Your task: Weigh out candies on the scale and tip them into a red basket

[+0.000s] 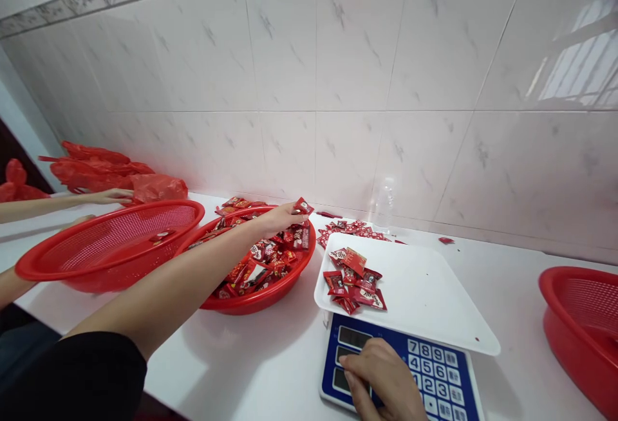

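Note:
My left hand (281, 220) reaches over a red plastic basket (311, 250) heaped with red snack packets (265, 252). Pinched at its fingertips, above the basket's far right rim, is a small red snack packet (303, 205). My right hand (386, 382) rests on the blue panel of a digital scale (437, 385), fingers curled together over the display windows, with nothing visible in them. A white weighing tray (425, 292) tops the scale, and several red packets (355, 282) lie in a cluster at its left end.
Left of the full basket stands another red basket (48, 270) with a few packets inside. A co-worker's hand (112, 196) touches red plastic bags (157, 187) behind it. Flat red wrappers (357, 229) and a clear plastic container (385, 205) sit near the wall. Another red basket (555, 318) stands right.

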Tool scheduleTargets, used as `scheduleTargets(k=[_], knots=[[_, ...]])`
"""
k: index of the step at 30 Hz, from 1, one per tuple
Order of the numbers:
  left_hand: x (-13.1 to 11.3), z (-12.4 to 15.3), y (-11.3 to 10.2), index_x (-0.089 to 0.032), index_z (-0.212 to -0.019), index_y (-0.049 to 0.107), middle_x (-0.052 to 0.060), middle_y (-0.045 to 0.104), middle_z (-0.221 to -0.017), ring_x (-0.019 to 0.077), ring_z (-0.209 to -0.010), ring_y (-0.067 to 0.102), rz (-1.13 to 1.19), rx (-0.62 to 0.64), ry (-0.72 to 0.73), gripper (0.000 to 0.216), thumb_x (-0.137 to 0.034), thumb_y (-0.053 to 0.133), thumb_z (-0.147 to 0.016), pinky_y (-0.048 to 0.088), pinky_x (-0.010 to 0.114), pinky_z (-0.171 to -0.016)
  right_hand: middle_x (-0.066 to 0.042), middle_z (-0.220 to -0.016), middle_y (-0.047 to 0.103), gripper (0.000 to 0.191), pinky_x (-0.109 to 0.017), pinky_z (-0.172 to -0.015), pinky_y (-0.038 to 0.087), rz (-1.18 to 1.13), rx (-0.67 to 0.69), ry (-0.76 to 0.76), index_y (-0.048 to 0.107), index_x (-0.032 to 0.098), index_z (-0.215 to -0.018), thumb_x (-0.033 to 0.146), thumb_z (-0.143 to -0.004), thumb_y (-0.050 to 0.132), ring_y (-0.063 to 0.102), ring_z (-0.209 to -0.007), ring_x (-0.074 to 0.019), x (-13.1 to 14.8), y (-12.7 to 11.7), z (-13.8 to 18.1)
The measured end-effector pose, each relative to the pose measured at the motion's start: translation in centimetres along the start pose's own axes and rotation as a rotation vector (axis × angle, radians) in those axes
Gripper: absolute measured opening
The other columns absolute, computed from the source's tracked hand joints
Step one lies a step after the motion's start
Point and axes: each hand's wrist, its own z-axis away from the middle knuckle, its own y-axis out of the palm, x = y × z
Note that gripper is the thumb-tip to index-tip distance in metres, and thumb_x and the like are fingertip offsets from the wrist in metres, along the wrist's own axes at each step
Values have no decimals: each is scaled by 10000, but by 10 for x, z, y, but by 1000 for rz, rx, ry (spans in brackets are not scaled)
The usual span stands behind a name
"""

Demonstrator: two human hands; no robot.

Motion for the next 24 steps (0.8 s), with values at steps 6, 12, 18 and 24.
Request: scheduleTargets(k=[6, 12, 18, 24], knots=[[-17, 6, 51, -173, -964, 608, 40, 677, -888, 167, -800, 631, 203, 131, -33, 376, -392, 760, -699, 493, 314, -733, -8, -598, 588, 215, -257, -518, 441, 36, 52, -42, 565, 185, -967, 50, -813, 503, 503, -522, -127, 7, -11, -14], [-19, 14, 94, -171, -932, 612, 32, 670, -831, 154, -735, 629, 244, 251, -61, 285, -334, 738, -734, 497, 325, -710, -15, -648, 608, 224, -274, -548, 443, 6, 45, -16, 566, 187, -992, 51, -825, 505, 513, -559, -132, 8, -12, -15], [-13, 14, 104, -178, -987, 606, 18, 668, -845, 145, -732, 614, 207, 186, -20, 287, -300, 719, -753, 490, 299, -680, -13, -653, 605, 218, -277, -559, 442, 9, 51, -1, 572, 188, -980, 50, -823, 509, 508, -568, -134, 10, -13, -14], [-19, 18, 97, -167, -899, 592, -3, 629, -809, 132, -725, 580, 176, 41, 66, 204, -281, 696, -766, 482, 267, -647, -17, -630, 610, 214, -279, -532, 438, 28, 51, -40, 568, 184, -995, 74, -824, 501, 513, -536, -137, 8, -10, -16]])
